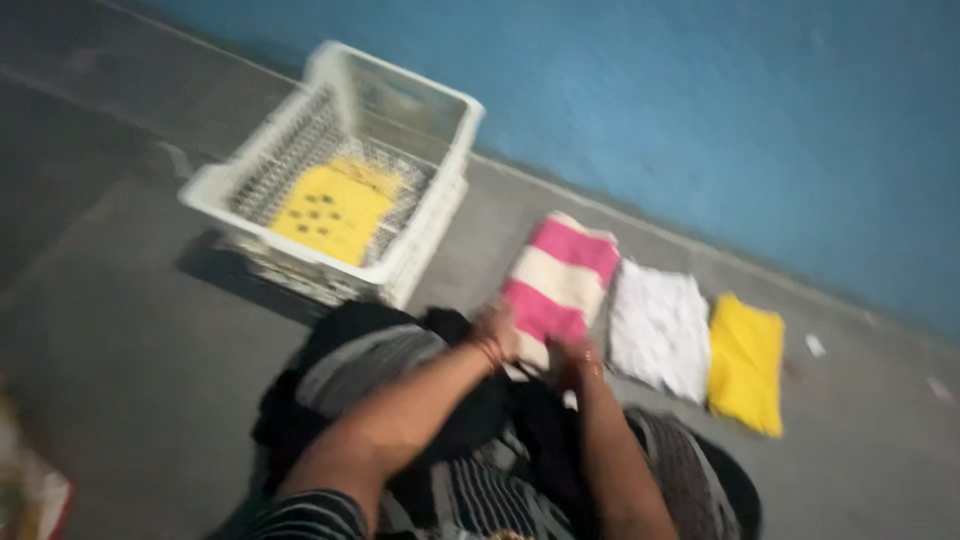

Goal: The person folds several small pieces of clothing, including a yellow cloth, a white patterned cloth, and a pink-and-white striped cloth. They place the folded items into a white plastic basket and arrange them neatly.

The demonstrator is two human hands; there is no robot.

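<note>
On the grey concrete floor (pixel 130 380), beside a blue wall (pixel 720 110), both hands meet at the near edge of a folded pink-and-cream striped cloth (pixel 556 278). Left hand (pixel 496 334) and right hand (pixel 572 362) touch it, but blur hides whether the fingers are pinched or spread. Just beside this cloth lie a folded white cloth (pixel 660 328) and a folded yellow cloth (pixel 746 364). Further left stands a white slatted plastic crate (pixel 420 235) holding a yellow spotted cloth (pixel 332 212). Dark striped garments (pixel 400 370) lie under the forearms.

Grey concrete floor (pixel 120 380) meets blue wall (pixel 720 110); white plastic crate (pixel 420 240) near wall; dim light.
</note>
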